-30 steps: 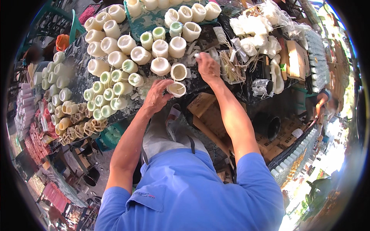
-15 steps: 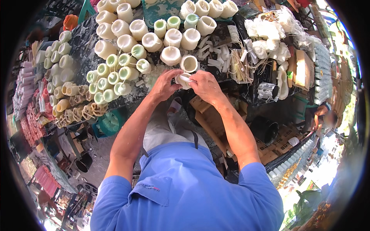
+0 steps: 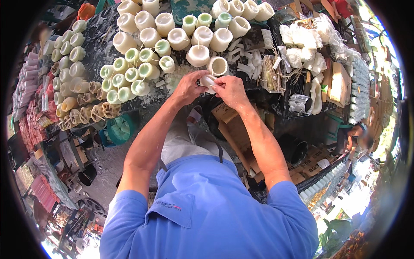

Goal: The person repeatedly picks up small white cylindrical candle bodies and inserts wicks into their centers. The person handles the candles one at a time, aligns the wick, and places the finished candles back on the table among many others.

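Note:
My left hand [image 3: 189,88] is curled around a small white wax candle cup [image 3: 207,82] at the near edge of the table. My right hand [image 3: 231,91] pinches at the right rim of this cup; whether a separate thin piece is between its fingertips is too small to tell. Just beyond my hands stands a hollow cream wax cup [image 3: 217,66]. Beside it, to the left, is a cream candle [image 3: 198,56] that looks filled. Pale green candles with wicks [image 3: 148,70] cluster to the left of my hands, with larger cream candles [image 3: 178,39] behind.
Brown-wrapped candles [image 3: 85,114] line the table's left front. On the right are white wax scraps [image 3: 246,60], a bundle of wicks [image 3: 271,73], crumpled white plastic [image 3: 304,39] and a metal can [image 3: 300,103]. An open cardboard box [image 3: 235,134] and black bucket [image 3: 293,147] stand below.
My view has turned slightly, so the table's contents sit a little farther right. Both hands stay on the white candle cup, which now appears slightly higher in view.

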`<control>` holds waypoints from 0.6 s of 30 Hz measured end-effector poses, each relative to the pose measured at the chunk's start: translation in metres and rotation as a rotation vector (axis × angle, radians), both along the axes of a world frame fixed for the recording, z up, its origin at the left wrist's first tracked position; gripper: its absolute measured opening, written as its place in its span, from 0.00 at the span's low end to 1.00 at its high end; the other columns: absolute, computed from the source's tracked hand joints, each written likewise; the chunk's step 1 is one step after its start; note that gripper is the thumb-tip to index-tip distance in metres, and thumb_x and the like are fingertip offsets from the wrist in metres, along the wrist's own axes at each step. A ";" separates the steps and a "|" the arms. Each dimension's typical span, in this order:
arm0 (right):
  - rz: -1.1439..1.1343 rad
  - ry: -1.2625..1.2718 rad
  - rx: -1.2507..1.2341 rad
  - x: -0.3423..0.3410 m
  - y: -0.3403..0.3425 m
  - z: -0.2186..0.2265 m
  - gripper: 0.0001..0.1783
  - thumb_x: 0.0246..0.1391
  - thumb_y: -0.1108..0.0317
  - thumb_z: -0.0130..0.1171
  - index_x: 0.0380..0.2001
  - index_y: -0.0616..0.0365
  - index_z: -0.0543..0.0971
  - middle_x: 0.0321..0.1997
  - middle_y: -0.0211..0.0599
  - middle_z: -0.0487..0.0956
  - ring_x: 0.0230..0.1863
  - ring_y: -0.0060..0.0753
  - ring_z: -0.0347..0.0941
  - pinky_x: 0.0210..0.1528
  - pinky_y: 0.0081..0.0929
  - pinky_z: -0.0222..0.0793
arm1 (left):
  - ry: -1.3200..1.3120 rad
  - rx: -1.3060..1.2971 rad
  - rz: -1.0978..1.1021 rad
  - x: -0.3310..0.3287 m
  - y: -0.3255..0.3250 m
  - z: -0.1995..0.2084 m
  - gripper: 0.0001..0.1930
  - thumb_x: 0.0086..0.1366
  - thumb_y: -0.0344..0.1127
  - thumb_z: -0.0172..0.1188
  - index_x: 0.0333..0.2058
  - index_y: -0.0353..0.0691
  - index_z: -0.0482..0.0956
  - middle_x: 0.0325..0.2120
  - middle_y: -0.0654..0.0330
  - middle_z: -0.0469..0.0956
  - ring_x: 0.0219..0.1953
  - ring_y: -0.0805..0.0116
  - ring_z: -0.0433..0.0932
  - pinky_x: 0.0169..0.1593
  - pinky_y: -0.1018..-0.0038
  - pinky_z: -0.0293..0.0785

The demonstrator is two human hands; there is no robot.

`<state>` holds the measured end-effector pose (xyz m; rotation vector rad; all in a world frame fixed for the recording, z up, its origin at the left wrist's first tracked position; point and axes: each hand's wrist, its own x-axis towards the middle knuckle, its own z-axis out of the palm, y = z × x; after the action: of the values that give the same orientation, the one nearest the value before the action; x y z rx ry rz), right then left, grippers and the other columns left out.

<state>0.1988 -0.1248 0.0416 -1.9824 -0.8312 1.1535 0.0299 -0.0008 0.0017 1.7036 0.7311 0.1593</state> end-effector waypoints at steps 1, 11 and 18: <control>0.085 -0.191 0.003 0.002 -0.001 0.001 0.12 0.54 0.69 0.74 0.40 0.62 0.91 0.33 0.52 0.86 0.39 0.54 0.86 0.44 0.43 0.81 | 0.000 -0.009 0.004 0.000 0.000 0.000 0.32 0.54 0.27 0.77 0.60 0.38 0.82 0.56 0.49 0.85 0.56 0.46 0.84 0.62 0.59 0.79; 0.277 -0.558 0.003 0.012 -0.004 -0.004 0.12 0.56 0.61 0.72 0.38 0.57 0.92 0.37 0.50 0.87 0.43 0.56 0.86 0.49 0.47 0.80 | -0.157 0.242 -0.082 -0.004 -0.001 -0.029 0.30 0.62 0.32 0.74 0.64 0.39 0.81 0.58 0.53 0.84 0.56 0.58 0.84 0.57 0.63 0.81; 0.381 -0.580 0.004 0.021 0.001 -0.007 0.14 0.54 0.60 0.73 0.39 0.56 0.92 0.42 0.49 0.86 0.45 0.57 0.85 0.51 0.47 0.80 | -0.067 -0.022 0.057 0.003 0.012 -0.016 0.19 0.66 0.41 0.68 0.50 0.34 0.89 0.41 0.47 0.90 0.42 0.60 0.89 0.50 0.65 0.83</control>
<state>0.2199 -0.1236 0.0341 -2.2497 -1.5557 0.7587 0.0328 0.0115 -0.0138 1.6497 0.7293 0.2464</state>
